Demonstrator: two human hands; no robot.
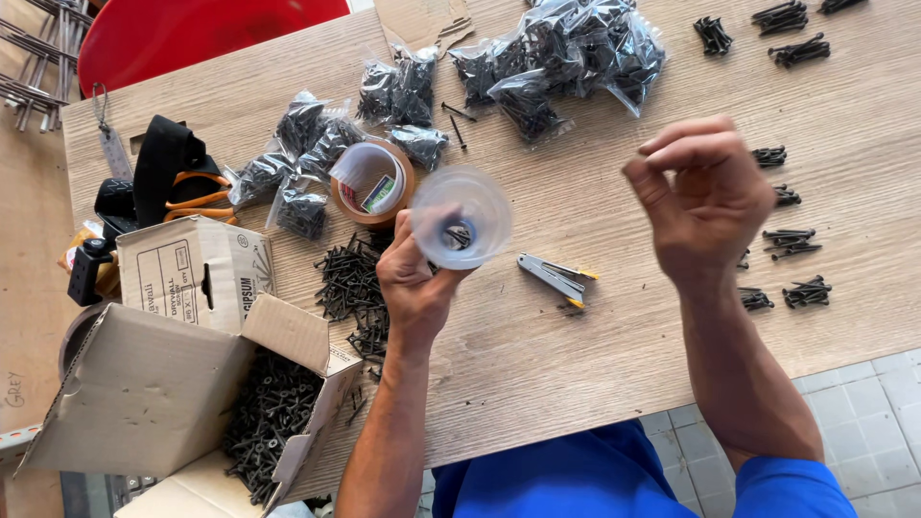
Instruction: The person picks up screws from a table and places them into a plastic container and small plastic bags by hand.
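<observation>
My left hand [414, 278] holds a small clear plastic bag [462, 215] open above the wooden table [576, 326]; a few black screws show at its bottom. My right hand [705, 197] hovers to the right of the bag with fingers curled and pinched together; I cannot see anything in it. A loose pile of black screws [353, 288] lies just left of my left hand. A grey stapler [554, 277] rests on the table between my hands.
An open cardboard box of black screws [273, 417] stands at the lower left, a closed box [197, 267] behind it. A tape roll [376, 182], filled screw bags [556, 53], small screw bundles [806, 293], orange-handled scissors [197, 197] and a red chair [192, 34] surround the work area.
</observation>
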